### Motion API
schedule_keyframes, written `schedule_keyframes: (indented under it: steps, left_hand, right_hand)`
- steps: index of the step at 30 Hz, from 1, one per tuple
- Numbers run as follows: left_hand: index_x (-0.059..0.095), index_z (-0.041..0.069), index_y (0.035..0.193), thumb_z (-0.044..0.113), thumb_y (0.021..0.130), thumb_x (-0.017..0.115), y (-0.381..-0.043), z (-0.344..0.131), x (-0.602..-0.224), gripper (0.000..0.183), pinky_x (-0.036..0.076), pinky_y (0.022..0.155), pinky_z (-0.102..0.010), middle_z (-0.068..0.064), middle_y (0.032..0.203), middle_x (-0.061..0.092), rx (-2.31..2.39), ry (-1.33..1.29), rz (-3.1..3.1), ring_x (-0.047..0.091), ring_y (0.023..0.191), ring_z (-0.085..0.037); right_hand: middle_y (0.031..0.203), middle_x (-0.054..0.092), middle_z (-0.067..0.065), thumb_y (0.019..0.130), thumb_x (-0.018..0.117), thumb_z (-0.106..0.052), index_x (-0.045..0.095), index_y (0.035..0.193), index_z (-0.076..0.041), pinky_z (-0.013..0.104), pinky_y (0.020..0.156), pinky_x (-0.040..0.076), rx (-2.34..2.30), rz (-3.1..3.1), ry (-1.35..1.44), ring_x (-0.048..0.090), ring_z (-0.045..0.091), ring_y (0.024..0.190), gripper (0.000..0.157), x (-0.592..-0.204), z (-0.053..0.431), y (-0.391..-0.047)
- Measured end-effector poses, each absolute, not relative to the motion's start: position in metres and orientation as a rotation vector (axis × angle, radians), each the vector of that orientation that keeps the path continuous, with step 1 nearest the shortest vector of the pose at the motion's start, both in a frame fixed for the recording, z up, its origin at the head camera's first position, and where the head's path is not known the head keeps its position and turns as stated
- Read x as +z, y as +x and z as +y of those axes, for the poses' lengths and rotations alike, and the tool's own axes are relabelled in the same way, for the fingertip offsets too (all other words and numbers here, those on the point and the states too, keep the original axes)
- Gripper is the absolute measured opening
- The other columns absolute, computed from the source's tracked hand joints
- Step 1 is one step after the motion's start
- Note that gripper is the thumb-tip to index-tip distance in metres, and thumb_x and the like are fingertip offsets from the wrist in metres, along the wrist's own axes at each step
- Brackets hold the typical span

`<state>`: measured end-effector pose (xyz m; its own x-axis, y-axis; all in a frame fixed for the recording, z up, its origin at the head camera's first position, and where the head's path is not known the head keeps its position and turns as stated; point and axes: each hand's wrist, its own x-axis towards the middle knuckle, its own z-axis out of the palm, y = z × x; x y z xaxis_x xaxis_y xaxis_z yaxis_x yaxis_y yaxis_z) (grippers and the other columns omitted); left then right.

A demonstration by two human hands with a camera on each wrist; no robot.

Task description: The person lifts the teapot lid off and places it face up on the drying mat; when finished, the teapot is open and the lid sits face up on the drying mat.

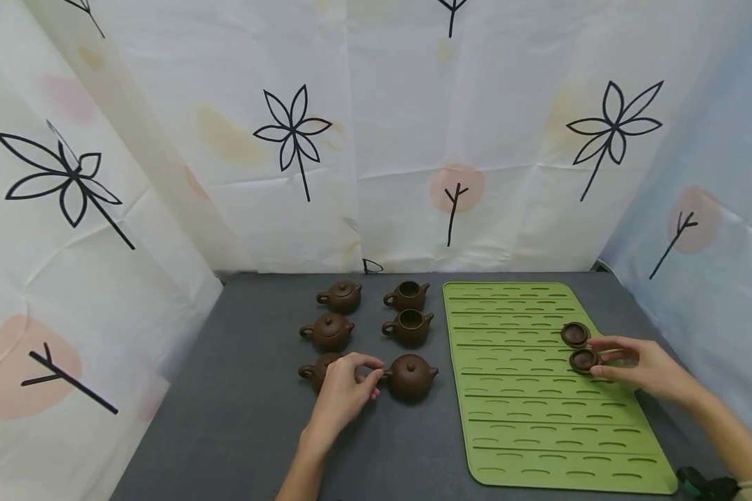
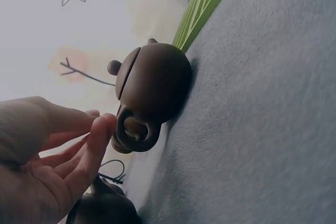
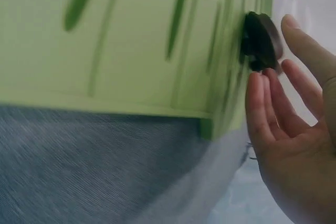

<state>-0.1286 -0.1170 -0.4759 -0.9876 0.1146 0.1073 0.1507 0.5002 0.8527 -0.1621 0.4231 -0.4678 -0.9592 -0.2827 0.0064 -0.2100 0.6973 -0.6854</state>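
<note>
My left hand (image 1: 345,390) is beside the handle of a lidded brown teapot (image 1: 410,379) at the front right of the group. In the left wrist view, the fingertips (image 2: 108,123) lie close against the handle's edge; whether they touch it is unclear. On the green mat, my right hand (image 1: 648,369) has thumb and fingers spread around a small brown teapot lid (image 1: 584,360). The right wrist view shows this lid (image 3: 262,40) tilted, its knob toward the mat, between the thumb and fingers. A second lid (image 1: 575,335) lies just behind it.
Two lidded teapots (image 1: 341,297) (image 1: 329,332) stand at the left, and a third (image 1: 316,371) is partly hidden by my left hand. Two lidless teapots (image 1: 409,296) (image 1: 410,327) stand behind the front right one. The green ridged mat (image 1: 514,431) covers the table's right side.
</note>
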Motion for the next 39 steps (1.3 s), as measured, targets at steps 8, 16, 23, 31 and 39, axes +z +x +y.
schedule_keyframes:
  steps: [8, 16, 23, 31, 39]
  left_hand:
    - [0.083, 0.003, 0.107, 0.007, 0.1, 0.078, -0.124, -0.113, -0.48, 0.01, 0.054, 0.052, -0.019, -0.01, 0.1, 0.074, -1.549, -0.166, -2.625, 0.07, 0.057, -0.005]
    - [0.084, 0.008, 0.105, 0.012, 0.099, 0.08, -0.123, -0.11, -0.484, 0.009, 0.05, 0.043, -0.022, -0.003, 0.079, 0.074, -1.595, -0.098, -2.62, 0.064, 0.043, -0.005]
    - [0.08, 0.0, 0.115, 0.011, 0.1, 0.078, -0.122, -0.107, -0.493, 0.019, 0.062, 0.051, -0.028, -0.018, 0.088, 0.08, -1.81, -0.034, -2.534, 0.073, 0.051, -0.01]
    - [0.074, -0.006, 0.123, 0.01, 0.102, 0.076, -0.122, -0.106, -0.507, 0.026, 0.066, 0.055, -0.032, -0.026, 0.092, 0.081, -2.072, -0.001, -2.403, 0.076, 0.055, -0.013]
    - [0.076, -0.003, 0.121, 0.011, 0.102, 0.076, -0.123, -0.103, -0.51, 0.023, 0.066, 0.053, -0.033, -0.022, 0.09, 0.082, -2.068, 0.078, -2.382, 0.077, 0.054, -0.016]
  right_hand:
    - [0.115, 0.061, -0.044, 0.098, 0.082, -0.012, 0.069, 0.133, 0.005, 0.022, 0.069, 0.059, -1.137, 2.917, -0.414, 0.064, -0.016, 0.097, 0.041, -0.455, 0.424, -0.163]
    - [0.106, 0.074, -0.025, 0.1, 0.078, -0.011, 0.073, 0.131, -0.003, 0.02, 0.069, 0.056, -1.23, 2.898, -0.495, 0.067, -0.009, 0.094, 0.032, -0.428, 0.374, -0.167]
    - [0.12, 0.073, -0.022, 0.102, 0.075, -0.007, 0.072, 0.131, -0.002, 0.027, 0.078, 0.065, -1.406, 2.638, -0.752, 0.072, 0.001, 0.102, 0.03, -0.421, 0.305, -0.179]
    - [0.12, 0.076, 0.0, 0.101, 0.076, -0.008, 0.074, 0.127, -0.005, 0.038, 0.079, 0.067, -1.497, 2.307, -0.893, 0.074, 0.011, 0.099, 0.026, -0.431, 0.228, -0.197]
    - [0.123, 0.073, 0.026, 0.1, 0.078, -0.011, 0.075, 0.128, -0.004, 0.044, 0.073, 0.068, -1.478, 2.165, -0.946, 0.077, 0.02, 0.091, 0.029, -0.446, 0.169, -0.206]
